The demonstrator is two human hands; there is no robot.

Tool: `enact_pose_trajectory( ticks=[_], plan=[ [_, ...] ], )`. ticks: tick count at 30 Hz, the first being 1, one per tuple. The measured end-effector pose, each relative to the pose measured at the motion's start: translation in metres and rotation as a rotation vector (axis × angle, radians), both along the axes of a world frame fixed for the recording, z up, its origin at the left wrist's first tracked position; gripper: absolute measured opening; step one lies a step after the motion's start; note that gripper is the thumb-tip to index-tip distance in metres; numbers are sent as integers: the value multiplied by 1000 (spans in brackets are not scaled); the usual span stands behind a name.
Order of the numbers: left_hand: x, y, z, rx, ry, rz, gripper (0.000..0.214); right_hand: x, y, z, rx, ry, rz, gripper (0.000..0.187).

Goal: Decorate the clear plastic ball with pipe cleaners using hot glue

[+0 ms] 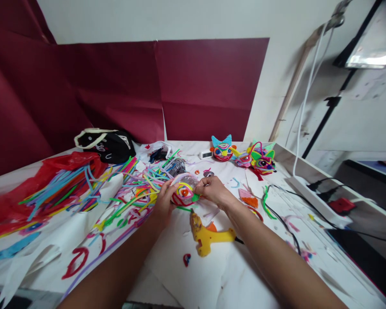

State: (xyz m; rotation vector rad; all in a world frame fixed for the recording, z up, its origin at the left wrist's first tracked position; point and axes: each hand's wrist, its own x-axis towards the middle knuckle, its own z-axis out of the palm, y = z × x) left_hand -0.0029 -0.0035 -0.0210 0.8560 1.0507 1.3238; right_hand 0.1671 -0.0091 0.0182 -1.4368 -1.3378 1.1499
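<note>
My left hand [164, 201] is wrapped around the left side of a clear, rounded craft piece [184, 191] decorated with coiled pipe cleaners in pink, yellow, red and green. At its right edge my right hand [212, 189] pinches with thumb and forefinger, close to a bit of green pipe cleaner [194, 198]; what exactly lies between the fingertips is hidden. Just below the hands a yellow hot glue gun [209, 236] lies on its side, its nozzle pointing up toward the piece. A small red and blue scrap [187, 259] sits nearer the table's front edge.
Loose pipe cleaners [128, 206] and a red plastic bag [51, 180] cover the left side. Behind them rests a black bag [106, 145]. Finished-looking pipe cleaner figures [223, 148] stand at the back right, near a small white clock [206, 155]. A power strip [318, 199] with cables lies right.
</note>
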Motion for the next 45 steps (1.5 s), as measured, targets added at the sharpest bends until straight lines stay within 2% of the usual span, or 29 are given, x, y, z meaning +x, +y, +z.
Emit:
enact_pose_trajectory(
  ticks=[7,13,18,25,31,45],
  plan=[
    [1,1,2,3,-1,-5,52,1,0,0,13,17,-10,25],
    [1,0,1,21,-9,-9,54,1,0,0,17,9,-17,26],
    [2,0,1,16,-20,-16,49,0,-1,1,15,-3,-26,28],
    [0,1,-1,34,-32,-24,52,1,-1,0,10,-22,-28,28],
    [1,0,3,37,-41,-34,52,0,-1,-1,15,-6,-68,27],
    [2,1,1,22,-38,-7,52,-3,-4,6,-64,92,-20,21]
  ],
)
